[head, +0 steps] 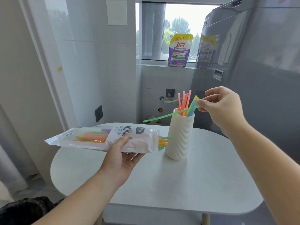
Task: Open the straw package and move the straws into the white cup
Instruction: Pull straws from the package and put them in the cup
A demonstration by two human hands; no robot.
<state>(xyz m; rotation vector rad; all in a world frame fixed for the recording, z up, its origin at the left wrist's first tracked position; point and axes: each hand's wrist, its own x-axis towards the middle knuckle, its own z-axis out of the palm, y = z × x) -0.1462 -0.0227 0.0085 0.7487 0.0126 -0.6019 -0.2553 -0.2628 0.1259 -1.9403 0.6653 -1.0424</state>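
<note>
My left hand [121, 154] grips the straw package [90, 137] from below and holds it level above the table. Coloured straw ends [163, 142] stick out of its open right end, close to the white ribbed cup [178, 137]. Inside the cup stand several pink, orange, yellow and blue straws [186, 103]. My right hand [222, 108] is above and to the right of the cup and pinches one end of a green straw [164, 116]. That straw lies almost level across the cup's mouth and points left.
The cup stands on a white rounded table [186, 184]. A grey refrigerator [243, 62] rises at the right. A purple detergent pouch [179, 51] sits on the windowsill behind. White wall panels are at the left, with a dark object [24, 210] at the bottom left.
</note>
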